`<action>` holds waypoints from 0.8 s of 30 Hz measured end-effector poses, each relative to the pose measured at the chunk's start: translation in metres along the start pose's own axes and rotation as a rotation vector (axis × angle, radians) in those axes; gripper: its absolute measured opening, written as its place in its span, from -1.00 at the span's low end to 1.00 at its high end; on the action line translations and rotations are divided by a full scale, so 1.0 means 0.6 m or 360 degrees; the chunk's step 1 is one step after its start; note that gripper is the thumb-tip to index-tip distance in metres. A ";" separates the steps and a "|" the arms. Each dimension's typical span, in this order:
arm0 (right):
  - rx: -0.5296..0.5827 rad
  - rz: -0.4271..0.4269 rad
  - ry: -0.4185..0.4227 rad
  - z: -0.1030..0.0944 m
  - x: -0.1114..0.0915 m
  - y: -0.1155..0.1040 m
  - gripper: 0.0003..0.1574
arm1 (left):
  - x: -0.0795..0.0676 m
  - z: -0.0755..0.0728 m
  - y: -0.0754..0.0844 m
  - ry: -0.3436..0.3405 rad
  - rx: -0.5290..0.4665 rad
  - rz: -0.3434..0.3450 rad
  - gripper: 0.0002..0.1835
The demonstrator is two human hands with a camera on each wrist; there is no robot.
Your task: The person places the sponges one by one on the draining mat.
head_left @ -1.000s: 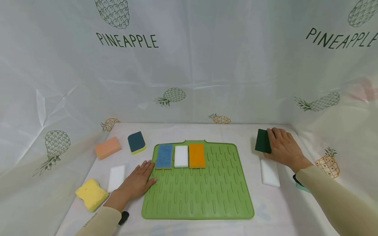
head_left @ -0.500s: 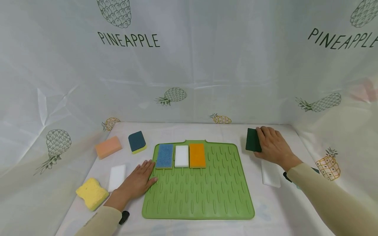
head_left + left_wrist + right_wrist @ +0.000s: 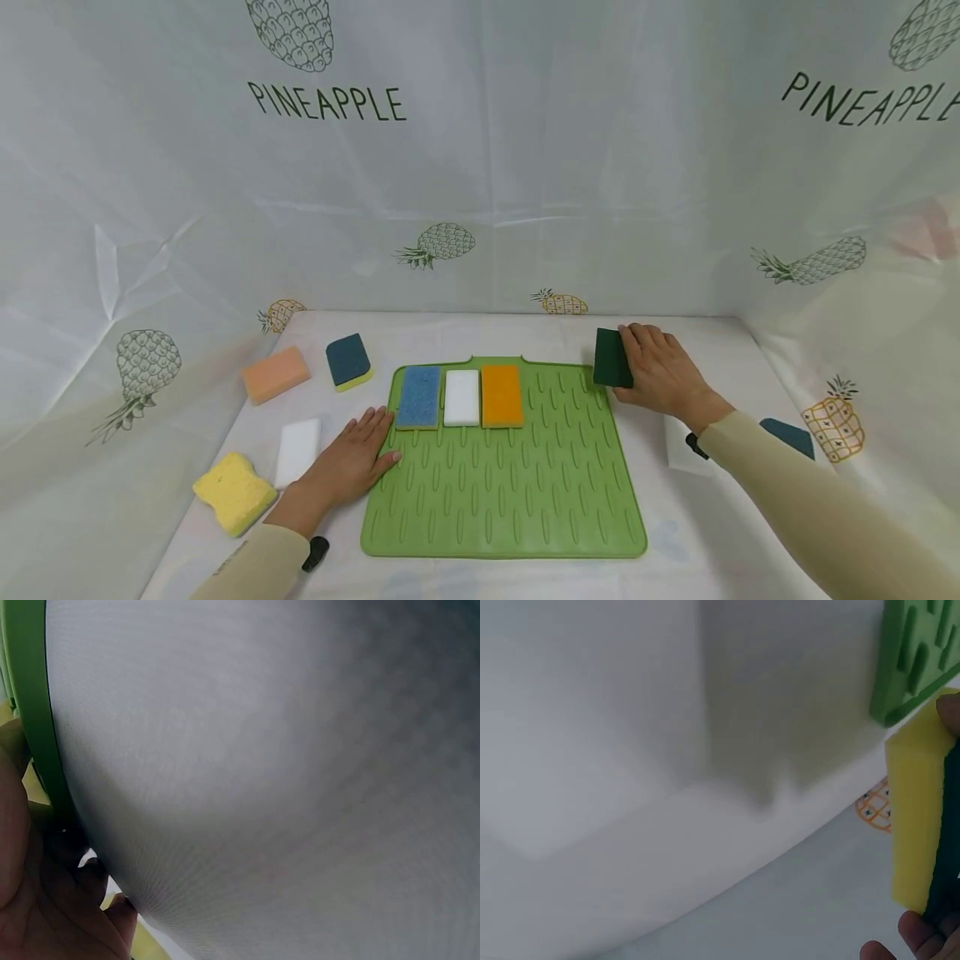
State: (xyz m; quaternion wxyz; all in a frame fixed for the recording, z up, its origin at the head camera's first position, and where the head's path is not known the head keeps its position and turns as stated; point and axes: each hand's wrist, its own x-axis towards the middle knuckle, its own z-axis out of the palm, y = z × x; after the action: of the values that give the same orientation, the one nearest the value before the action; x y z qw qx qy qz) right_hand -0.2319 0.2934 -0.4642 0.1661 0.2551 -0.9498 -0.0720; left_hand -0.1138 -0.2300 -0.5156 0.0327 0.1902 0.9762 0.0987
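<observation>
My right hand (image 3: pixel 660 365) grips a sponge (image 3: pixel 612 358) with a dark green scouring face, over the back right corner of the green ribbed mat (image 3: pixel 502 492). Its yellow foam side (image 3: pixel 916 825) shows in the right wrist view. My left hand (image 3: pixel 351 458) lies with fingers straight on the mat's left edge; in the left wrist view its fingers are at the mat's green rim (image 3: pixel 34 697). Along the back left of the mat a blue sponge (image 3: pixel 418 397), a white sponge (image 3: pixel 461 397) and an orange sponge (image 3: pixel 501 396) stand in a row.
Left of the mat lie a peach sponge (image 3: pixel 275 375), a dark blue and yellow sponge (image 3: pixel 348 361), a white sponge (image 3: pixel 298 452) and a yellow wavy-edged sponge (image 3: pixel 234 493). A white sponge (image 3: pixel 678 450) and a dark blue one (image 3: pixel 789 437) are partly behind my right arm.
My right hand has carried the dark green sponge leftward from the right side of the table to the mat's back right corner. My left hand has stayed in place.
</observation>
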 end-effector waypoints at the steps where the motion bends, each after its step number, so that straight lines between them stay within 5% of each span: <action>1: 0.0014 -0.0004 -0.0004 -0.001 0.003 -0.005 0.41 | 0.000 0.000 0.000 -0.0001 0.0000 0.0000 -0.24; 24: 0.0211 -0.0191 -0.0221 -0.001 0.042 -0.095 0.31 | 0.002 0.004 -0.004 -0.0039 0.0005 -0.0017 -0.22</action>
State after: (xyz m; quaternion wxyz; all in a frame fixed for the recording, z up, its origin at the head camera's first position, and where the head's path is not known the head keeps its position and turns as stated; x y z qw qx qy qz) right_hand -0.2263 0.2316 -0.4690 0.0782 0.3163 -0.9447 -0.0364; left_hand -0.1158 -0.2313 -0.5183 0.0450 0.1863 0.9769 0.0947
